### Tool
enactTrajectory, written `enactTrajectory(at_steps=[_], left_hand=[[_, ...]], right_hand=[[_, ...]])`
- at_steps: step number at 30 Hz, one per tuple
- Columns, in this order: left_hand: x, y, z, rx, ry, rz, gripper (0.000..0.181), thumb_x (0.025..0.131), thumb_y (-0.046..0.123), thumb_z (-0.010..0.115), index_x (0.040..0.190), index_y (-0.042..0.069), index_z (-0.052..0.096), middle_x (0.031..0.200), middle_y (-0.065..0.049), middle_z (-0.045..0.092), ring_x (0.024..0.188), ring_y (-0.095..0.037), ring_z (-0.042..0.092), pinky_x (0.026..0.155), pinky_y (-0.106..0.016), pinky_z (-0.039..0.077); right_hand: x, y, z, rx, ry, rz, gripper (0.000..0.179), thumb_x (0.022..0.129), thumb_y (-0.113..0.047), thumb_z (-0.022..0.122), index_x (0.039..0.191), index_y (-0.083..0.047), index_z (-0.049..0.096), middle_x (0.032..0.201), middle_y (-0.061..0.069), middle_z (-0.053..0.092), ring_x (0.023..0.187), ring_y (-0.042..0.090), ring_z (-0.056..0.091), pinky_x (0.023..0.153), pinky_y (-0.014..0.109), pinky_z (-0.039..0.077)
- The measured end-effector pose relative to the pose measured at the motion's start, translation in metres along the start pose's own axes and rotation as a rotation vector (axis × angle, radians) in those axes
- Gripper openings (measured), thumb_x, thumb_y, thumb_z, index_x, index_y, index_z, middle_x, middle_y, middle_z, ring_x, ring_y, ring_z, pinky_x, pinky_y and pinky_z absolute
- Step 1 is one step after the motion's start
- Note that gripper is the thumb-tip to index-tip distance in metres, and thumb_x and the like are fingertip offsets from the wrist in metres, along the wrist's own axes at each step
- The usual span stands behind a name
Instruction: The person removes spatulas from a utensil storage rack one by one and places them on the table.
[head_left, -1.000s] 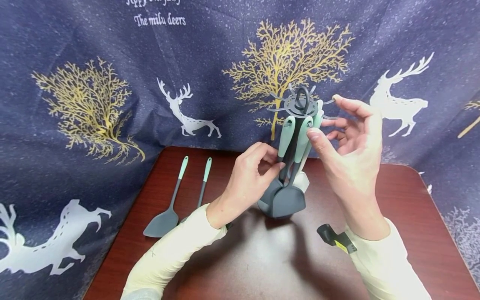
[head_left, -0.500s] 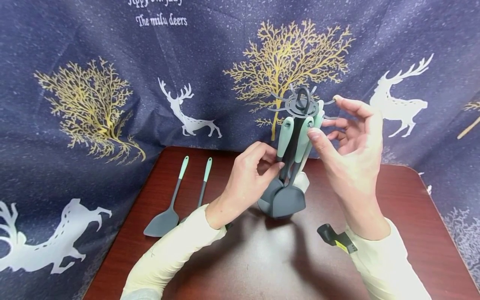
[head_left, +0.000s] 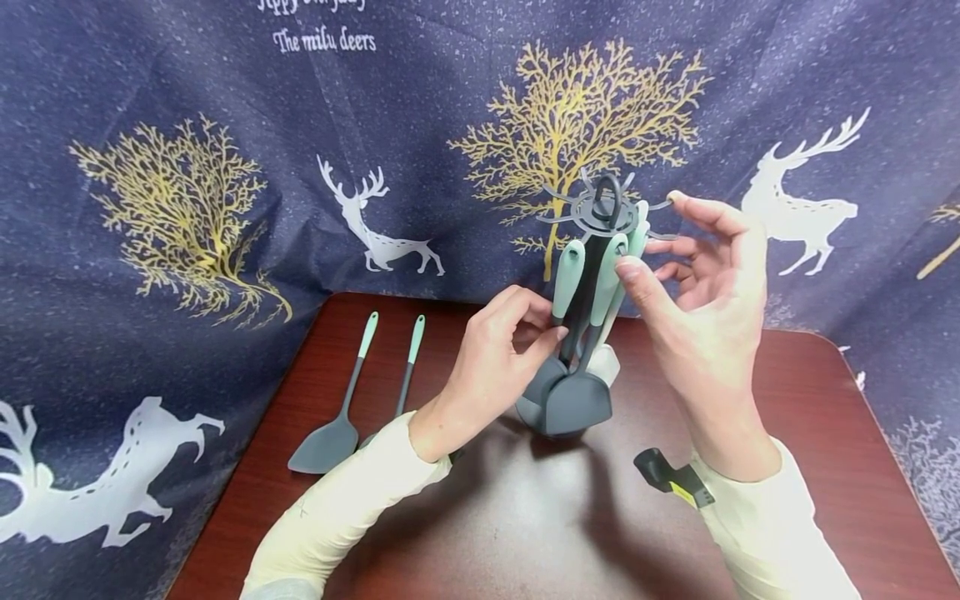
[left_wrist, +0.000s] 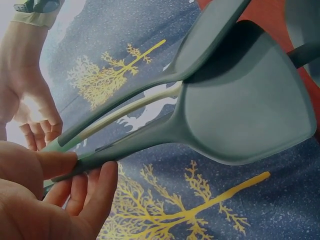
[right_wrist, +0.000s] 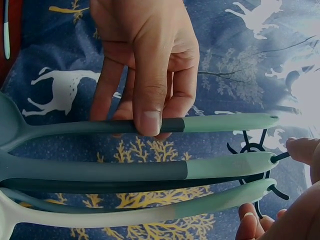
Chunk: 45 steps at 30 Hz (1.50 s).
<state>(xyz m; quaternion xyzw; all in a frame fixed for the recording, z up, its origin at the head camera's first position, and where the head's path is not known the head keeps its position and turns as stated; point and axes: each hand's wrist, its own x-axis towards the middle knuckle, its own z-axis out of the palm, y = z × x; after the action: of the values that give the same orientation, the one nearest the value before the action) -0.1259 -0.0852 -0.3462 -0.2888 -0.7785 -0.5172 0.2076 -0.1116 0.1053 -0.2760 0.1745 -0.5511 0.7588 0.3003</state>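
Head view: the left hand (head_left: 491, 358) pinches the shaft of a grey utensil (head_left: 568, 279) between thumb and fingers, just below its green handle, beside a dark rack (head_left: 590, 262). The right hand (head_left: 703, 304) spreads thumb and forefinger wide apart, their tips touching the rack's hooks. The right wrist view shows what the head view leaves unclear: the gripped handle's end is apart from the hooks, while the middle utensil (right_wrist: 227, 165) and the white utensil (right_wrist: 100, 220) each have a hook through the handle hole. Only the left wrist view shows the gripped utensil's broad blade (left_wrist: 250, 100) in full. Farther left, a turner (head_left: 326, 444) and another green-handled utensil (head_left: 408, 367) lie on the tabletop (head_left: 802, 400), the latter's lower end hidden behind the sleeve (head_left: 352, 492).
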Motion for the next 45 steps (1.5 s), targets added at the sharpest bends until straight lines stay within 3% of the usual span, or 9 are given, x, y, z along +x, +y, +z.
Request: enactTrajectory(at_steps=[13,32,45], left_hand=[[-0.005,-0.001,-0.003,-0.022,0.006,-0.008,0.014,0.094,0.003,0.080,0.101,0.006,0.069,0.098,-0.003,0.068,0.091,-0.008,0.070,0.080,-0.023,0.062],[-0.012,-0.007,-0.017,0.050,0.027,-0.029,0.015,0.094,0.005,0.081,0.100,0.008,0.068,0.098,0.000,0.067,0.091,-0.007,0.068,0.081,-0.024,0.061],[-0.018,-0.017,-0.033,0.158,0.028,-0.053,0.015,0.095,0.011,0.082,0.100,0.010,0.069,0.096,0.000,0.068,0.089,-0.006,0.067,0.071,-0.024,0.054]], right_hand=[[-0.001,0.000,0.000,0.003,-0.009,-0.005,0.066,0.080,0.009,0.084,0.138,0.000,0.056,0.145,0.021,0.055,0.105,0.032,0.065,0.082,0.026,0.049],[-0.001,0.000,0.000,0.017,0.013,0.011,0.067,0.078,0.011,0.083,0.138,0.002,0.055,0.144,0.020,0.055,0.103,0.031,0.064,0.082,0.026,0.049],[-0.001,0.000,0.001,0.025,0.015,0.019,0.067,0.078,0.013,0.082,0.138,0.002,0.055,0.144,0.020,0.055,0.102,0.030,0.065,0.081,0.026,0.049]])
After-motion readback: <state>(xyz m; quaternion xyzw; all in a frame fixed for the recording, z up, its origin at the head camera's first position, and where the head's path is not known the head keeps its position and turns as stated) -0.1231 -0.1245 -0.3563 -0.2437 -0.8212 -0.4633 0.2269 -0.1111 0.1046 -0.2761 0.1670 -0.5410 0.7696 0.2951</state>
